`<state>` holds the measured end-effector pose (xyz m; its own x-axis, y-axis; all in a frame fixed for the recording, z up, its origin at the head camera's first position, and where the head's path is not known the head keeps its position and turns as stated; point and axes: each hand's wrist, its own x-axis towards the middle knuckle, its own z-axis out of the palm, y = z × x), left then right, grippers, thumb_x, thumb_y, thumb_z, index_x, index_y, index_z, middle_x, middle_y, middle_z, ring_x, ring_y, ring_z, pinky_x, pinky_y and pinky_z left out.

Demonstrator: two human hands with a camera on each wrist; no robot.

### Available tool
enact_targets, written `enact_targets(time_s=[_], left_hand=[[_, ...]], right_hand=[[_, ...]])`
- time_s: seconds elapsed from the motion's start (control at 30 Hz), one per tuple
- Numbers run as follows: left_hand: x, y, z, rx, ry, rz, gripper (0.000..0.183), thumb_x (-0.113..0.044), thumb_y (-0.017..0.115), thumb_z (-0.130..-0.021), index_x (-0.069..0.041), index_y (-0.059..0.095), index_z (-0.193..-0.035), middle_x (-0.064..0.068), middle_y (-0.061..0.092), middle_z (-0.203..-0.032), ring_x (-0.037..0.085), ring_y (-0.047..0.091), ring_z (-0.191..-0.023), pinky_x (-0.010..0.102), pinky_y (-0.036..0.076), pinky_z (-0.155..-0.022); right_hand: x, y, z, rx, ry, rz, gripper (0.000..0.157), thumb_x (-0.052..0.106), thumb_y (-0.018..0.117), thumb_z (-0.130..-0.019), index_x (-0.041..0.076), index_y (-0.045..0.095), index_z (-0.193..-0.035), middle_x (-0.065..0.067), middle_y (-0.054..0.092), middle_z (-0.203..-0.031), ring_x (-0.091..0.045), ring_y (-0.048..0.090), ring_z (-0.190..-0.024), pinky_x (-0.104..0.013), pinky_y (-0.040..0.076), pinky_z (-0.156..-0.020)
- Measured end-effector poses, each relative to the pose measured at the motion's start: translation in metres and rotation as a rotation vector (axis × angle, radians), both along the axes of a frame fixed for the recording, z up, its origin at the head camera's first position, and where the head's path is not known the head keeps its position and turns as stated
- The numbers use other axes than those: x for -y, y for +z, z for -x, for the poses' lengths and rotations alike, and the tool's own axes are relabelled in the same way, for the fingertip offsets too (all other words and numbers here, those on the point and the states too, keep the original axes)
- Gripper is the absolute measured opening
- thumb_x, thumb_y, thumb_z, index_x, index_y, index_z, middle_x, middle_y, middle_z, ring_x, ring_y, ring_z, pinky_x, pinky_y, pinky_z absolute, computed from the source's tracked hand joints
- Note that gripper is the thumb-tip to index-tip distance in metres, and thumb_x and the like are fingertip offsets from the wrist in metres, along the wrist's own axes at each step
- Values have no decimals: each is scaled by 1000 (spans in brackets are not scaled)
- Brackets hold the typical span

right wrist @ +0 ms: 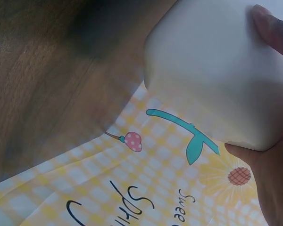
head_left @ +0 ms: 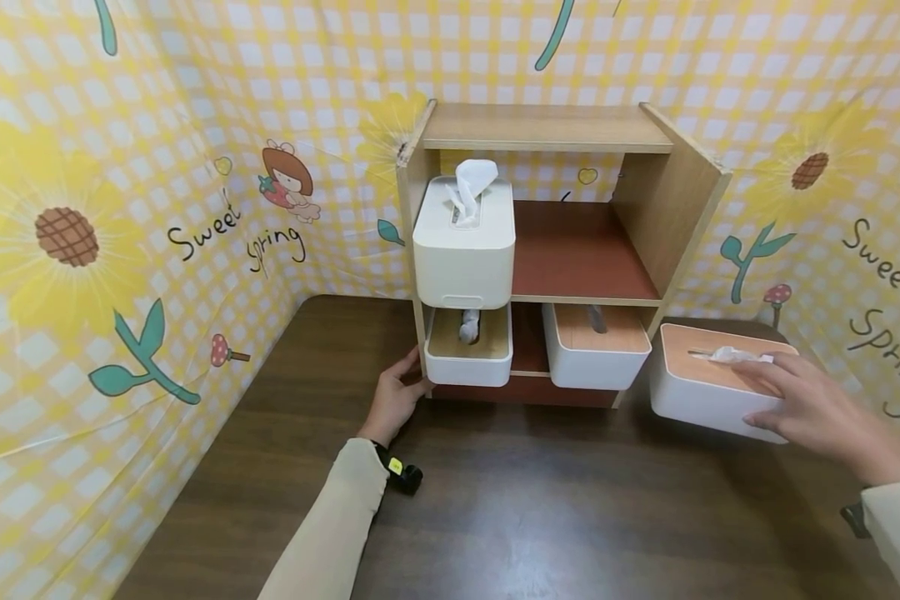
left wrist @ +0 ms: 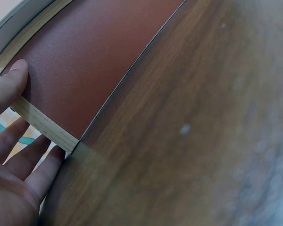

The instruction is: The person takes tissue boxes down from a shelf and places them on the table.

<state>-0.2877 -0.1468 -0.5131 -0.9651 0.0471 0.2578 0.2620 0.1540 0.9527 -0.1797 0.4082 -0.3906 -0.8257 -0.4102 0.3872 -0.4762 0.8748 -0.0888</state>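
My right hand (head_left: 806,408) grips a white tissue box (head_left: 705,396) with a wood-tone lid at the right of the wooden shelf (head_left: 547,125). Thumb and fingers span the box, and a tuft of tissue sticks out of its slot. In the right wrist view, the box's white underside (right wrist: 212,70) faces the camera, over the tabletop and cloth. At the shelf's lower left, my left hand (head_left: 397,400) holds the side panel (left wrist: 49,125), thumb on the inner side and the other fingers outside.
A tall white tissue box (head_left: 465,267) stands on the shelf's middle board at left. Below it are a low wood-lidded box (head_left: 468,371) and, to the right, another wood-lidded tissue box (head_left: 596,362). Patterned yellow cloth (head_left: 330,83) surrounds the dark wooden table (head_left: 525,508).
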Motion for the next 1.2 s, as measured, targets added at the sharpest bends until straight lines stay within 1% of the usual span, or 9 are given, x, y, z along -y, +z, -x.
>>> enact_targets(time_s=[0.07, 0.2, 0.4, 0.63, 0.7, 0.83, 0.93, 1.1, 1.2], left_hand=[[0, 0, 0, -8, 5, 4, 63, -5, 74, -86, -12, 49, -144, 11, 61, -129, 27, 55, -116, 27, 51, -79], [0, 0, 0, 11, 4, -2, 63, -5, 74, -86, -15, 50, -144, 9, 60, -130, 25, 55, -117, 27, 51, -80], [-1, 3, -1, 44, -4, -26, 64, -2, 73, -86, -14, 49, -144, 11, 59, -132, 27, 55, -117, 26, 51, -79], [0, 4, -1, 89, -26, -35, 66, -4, 73, -87, -13, 45, -146, 15, 56, -134, 28, 52, -120, 24, 50, -78], [0, 7, -2, 95, -38, -39, 66, -3, 72, -88, -11, 43, -147, 17, 55, -135, 31, 51, -120, 24, 51, -78], [-1, 21, -12, 86, -52, -12, 66, -2, 71, -88, -6, 41, -146, 19, 53, -136, 33, 50, -121, 25, 51, -79], [-3, 30, -20, 72, -50, 9, 65, -2, 71, -88, -4, 41, -146, 20, 53, -136, 33, 50, -122, 25, 50, -80], [-5, 34, -22, 43, -47, 12, 64, -1, 71, -88, -2, 43, -145, 20, 54, -134, 31, 51, -122, 25, 50, -82], [-4, 34, -21, 47, -48, 10, 64, -2, 71, -88, -3, 43, -145, 19, 54, -135, 31, 51, -122, 26, 50, -81]], right_hand=[[0, -1, 3, 3, 5, 1, 77, 10, 93, -52, 8, 62, -122, -14, 59, -109, -33, 51, -99, -51, 41, -74], [1, -2, 7, 2, 9, -9, 77, 11, 94, -52, 9, 62, -122, -13, 60, -106, -31, 53, -96, -49, 41, -73], [4, -3, 12, 32, -28, -21, 75, 15, 94, -54, 11, 63, -122, -11, 60, -105, -29, 53, -93, -49, 43, -70], [7, -3, 16, 106, -79, -14, 72, 16, 92, -59, 11, 61, -124, -17, 56, -118, -37, 50, -106, -57, 43, -76], [7, -4, 17, 122, -91, -11, 72, 17, 91, -60, 11, 61, -125, -18, 55, -120, -38, 49, -108, -58, 42, -78], [6, -7, 19, 150, -80, 17, 71, 15, 91, -62, 9, 60, -125, -20, 54, -121, -39, 46, -110, -58, 39, -81], [6, -9, 21, 146, -59, 27, 72, 14, 92, -61, 7, 60, -124, -19, 55, -120, -38, 47, -109, -57, 39, -82], [6, -11, 24, 138, -56, 30, 71, 13, 93, -59, 7, 61, -123, -19, 56, -119, -38, 46, -109, -56, 38, -83], [6, -13, 25, 154, -66, 37, 71, 12, 92, -60, 7, 61, -124, -19, 55, -119, -38, 46, -110, -56, 38, -83]])
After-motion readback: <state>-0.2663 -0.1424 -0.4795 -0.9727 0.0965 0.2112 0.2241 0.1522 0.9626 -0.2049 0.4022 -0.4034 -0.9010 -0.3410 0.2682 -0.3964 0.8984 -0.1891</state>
